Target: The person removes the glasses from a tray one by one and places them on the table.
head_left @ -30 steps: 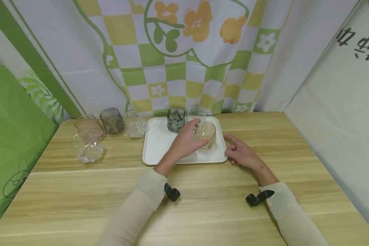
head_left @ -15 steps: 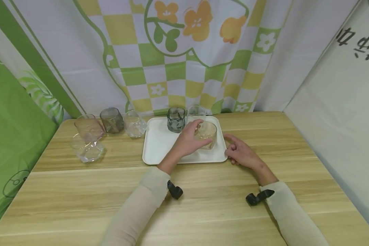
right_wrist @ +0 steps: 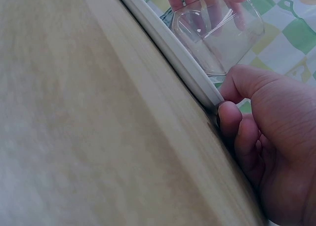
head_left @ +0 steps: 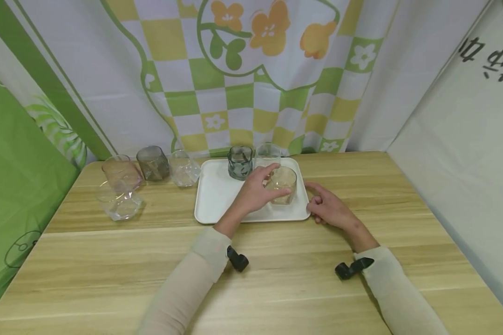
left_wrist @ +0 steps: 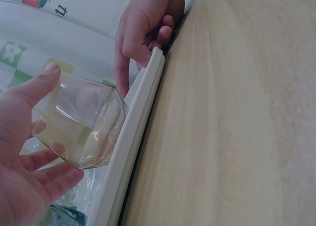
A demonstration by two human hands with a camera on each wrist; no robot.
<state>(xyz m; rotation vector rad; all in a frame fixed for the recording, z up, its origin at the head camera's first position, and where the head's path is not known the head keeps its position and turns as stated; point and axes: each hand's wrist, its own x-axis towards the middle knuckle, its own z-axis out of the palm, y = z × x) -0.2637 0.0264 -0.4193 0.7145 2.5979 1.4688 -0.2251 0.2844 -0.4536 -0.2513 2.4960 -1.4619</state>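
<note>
- Held left forearm (head_left: 184,288) forward, slanted rightward.
- Held left hand (head_left: 253,191) arched, thumb and fingers bowed into wide C.
- Slanted right forearm (head_left: 396,291) forward and leftward.
- Held right hand (head_left: 330,208) with index finger fairly straight, other fingers curled.

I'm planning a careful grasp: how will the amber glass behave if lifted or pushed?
The amber glass is probably stiff and breakable, given its see-through, thin-looking walls. Its smooth, shiny sides could slip in a loose grip. Its angular base suggests sliding on the white tray, not rolling.
</note>
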